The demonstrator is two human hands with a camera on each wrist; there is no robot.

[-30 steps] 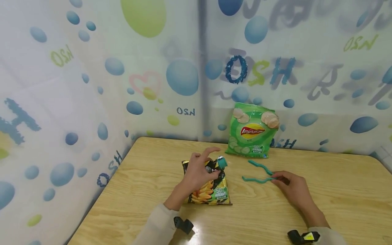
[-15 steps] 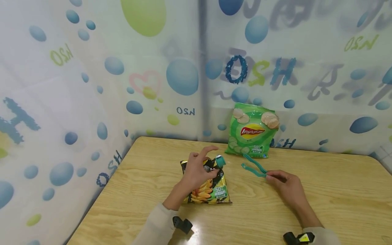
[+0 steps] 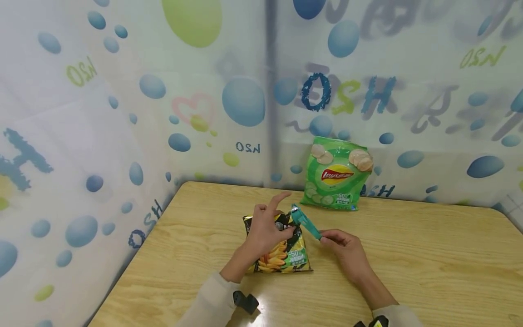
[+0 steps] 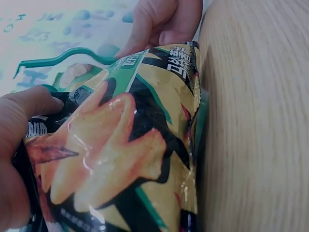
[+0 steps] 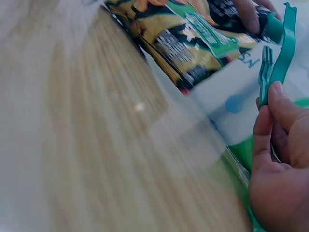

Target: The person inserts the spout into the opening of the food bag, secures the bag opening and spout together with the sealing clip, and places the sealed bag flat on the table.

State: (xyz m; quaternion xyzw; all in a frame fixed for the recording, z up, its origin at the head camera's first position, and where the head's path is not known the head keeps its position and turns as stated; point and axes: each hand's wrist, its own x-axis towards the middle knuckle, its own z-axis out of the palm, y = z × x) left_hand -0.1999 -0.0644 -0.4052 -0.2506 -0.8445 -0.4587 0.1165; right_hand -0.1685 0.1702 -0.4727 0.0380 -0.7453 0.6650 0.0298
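Note:
A black and gold snack bag (image 3: 279,259) with a picture of yellow-orange snacks stands on the table. My left hand (image 3: 263,231) holds it near the top, thumb and fingers around its upper part. A teal bit (image 5: 274,28) sticks out at the bag's upper right corner, beside those fingers. My right hand (image 3: 345,252) pinches a teal bag clip (image 5: 285,50) by one end. The clip's two arms are spread apart in the right wrist view and point toward that corner. Whether they touch the bag cannot be told.
Behind the hands, a green Lay's chip bag (image 3: 337,177) leans against the patterned curtain (image 3: 245,104). The wooden table (image 3: 441,254) stretches to the right and ends against the curtain at the back.
My right hand has moved left with the bag clip, from beside the bag up to its top corner. The clip's angle has turned. My left hand has hardly moved.

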